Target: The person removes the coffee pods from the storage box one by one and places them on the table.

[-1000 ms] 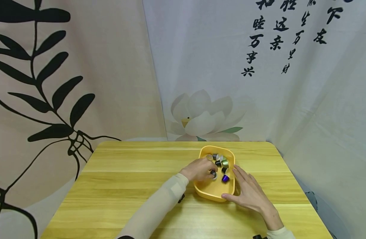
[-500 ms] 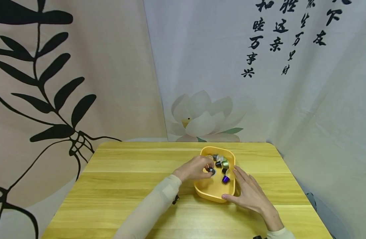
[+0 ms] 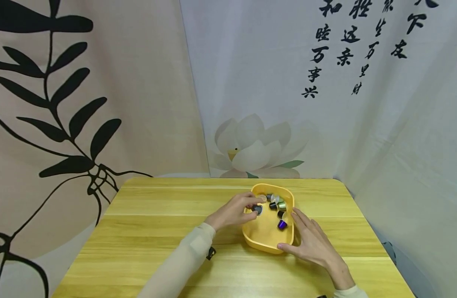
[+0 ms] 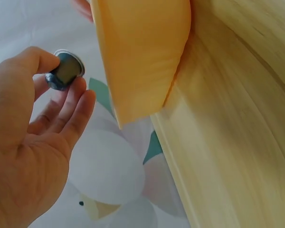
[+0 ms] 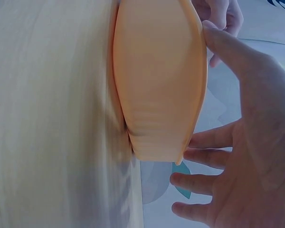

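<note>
Thumb and fingers of my left hand [image 3: 230, 211] pinch a dark grey coffee capsule [image 3: 257, 210] over the left side of the yellow tray [image 3: 263, 239]. In the left wrist view the capsule [image 4: 67, 71] is tilted, its silvery rim upward. My right hand [image 3: 315, 244] rests against the tray's right side, fingers fairly straight, with the thumb on the rim near the front corner. Inside the tray lie a purple capsule [image 3: 282, 224], a black capsule with a pale lid [image 3: 281, 215], a green capsule [image 3: 282, 206] and several others towards the back.
The tray stands on a wooden table [image 3: 157, 231], near its back edge. Behind the table hangs a printed cloth backdrop [image 3: 258, 82] with leaves, a lotus and characters.
My left hand has drawn back to the left and lifted the dark grey capsule from the middle of the tray to its left rim. The right hand has stayed at the tray.
</note>
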Action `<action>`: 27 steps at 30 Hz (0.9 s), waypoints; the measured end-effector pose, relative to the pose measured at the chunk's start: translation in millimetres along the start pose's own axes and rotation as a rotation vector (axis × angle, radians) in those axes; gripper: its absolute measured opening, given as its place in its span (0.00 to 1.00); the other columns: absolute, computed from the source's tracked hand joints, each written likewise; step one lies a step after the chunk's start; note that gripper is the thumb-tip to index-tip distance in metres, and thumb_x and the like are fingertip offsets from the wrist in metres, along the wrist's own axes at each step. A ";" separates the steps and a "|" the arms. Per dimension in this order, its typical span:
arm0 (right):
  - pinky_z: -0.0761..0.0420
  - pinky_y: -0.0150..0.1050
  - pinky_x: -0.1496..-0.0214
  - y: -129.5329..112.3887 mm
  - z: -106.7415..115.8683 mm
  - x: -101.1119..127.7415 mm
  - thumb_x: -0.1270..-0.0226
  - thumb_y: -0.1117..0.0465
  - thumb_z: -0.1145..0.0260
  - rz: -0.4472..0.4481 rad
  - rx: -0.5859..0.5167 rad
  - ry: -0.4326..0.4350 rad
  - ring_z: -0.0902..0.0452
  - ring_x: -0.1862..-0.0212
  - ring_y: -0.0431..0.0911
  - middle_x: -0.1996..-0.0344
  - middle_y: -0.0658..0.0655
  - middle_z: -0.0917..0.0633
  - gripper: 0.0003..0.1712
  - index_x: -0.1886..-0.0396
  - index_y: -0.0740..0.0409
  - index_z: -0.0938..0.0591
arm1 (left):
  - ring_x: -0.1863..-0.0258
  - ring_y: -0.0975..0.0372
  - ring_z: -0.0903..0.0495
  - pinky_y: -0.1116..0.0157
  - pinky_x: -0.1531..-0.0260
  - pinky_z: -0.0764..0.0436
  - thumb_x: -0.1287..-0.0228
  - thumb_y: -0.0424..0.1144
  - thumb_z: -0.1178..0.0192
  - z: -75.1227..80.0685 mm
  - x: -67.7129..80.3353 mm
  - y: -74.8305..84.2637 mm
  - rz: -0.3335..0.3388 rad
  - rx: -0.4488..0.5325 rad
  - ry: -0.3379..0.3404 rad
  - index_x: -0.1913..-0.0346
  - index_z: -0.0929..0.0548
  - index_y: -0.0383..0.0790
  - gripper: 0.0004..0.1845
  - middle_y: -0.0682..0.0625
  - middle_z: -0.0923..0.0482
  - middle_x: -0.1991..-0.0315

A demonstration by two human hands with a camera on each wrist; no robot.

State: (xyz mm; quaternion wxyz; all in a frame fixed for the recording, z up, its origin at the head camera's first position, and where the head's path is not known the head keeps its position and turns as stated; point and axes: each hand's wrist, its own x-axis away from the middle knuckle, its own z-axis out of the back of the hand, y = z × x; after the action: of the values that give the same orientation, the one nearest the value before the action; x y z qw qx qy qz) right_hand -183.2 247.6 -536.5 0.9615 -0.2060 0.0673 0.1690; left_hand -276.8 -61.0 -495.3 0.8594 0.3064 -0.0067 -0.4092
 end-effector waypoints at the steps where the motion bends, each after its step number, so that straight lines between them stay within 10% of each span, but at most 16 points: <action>1: 0.33 0.79 0.16 0.0 0.0 0.0 0.37 0.21 0.23 0.001 0.000 0.001 0.29 0.17 0.72 0.13 0.71 0.32 0.70 0.14 0.69 0.31 | 0.50 0.50 0.12 0.53 0.48 0.07 0.20 0.33 0.35 1.3 2.6 -0.3 0.009 0.005 0.005 0.24 0.16 0.38 0.25 0.41 0.14 0.41; 9: 0.33 0.80 0.17 -0.1 -0.2 0.0 0.37 0.22 0.22 0.006 0.001 0.006 0.29 0.17 0.72 0.13 0.71 0.32 0.70 0.14 0.69 0.31 | 0.49 0.51 0.17 0.68 0.56 0.20 0.15 0.34 0.40 9.4 20.1 -6.3 0.064 0.012 0.046 0.26 0.13 0.43 0.21 0.44 0.17 0.41; 27: 0.32 0.80 0.17 -0.3 0.1 0.2 0.37 0.23 0.22 0.016 -0.011 0.010 0.29 0.17 0.72 0.13 0.71 0.32 0.69 0.15 0.70 0.30 | 0.44 0.53 0.10 0.54 0.37 0.07 0.19 0.30 0.34 23.8 52.6 -18.4 0.137 0.238 0.196 0.37 0.14 0.41 0.13 0.45 0.14 0.44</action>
State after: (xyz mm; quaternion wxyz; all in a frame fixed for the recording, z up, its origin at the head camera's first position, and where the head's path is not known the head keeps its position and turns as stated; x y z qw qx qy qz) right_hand -182.9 247.4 -536.3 0.9586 -0.2118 0.0730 0.1760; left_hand -260.9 -119.5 -498.4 0.8395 0.4434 0.0076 -0.3140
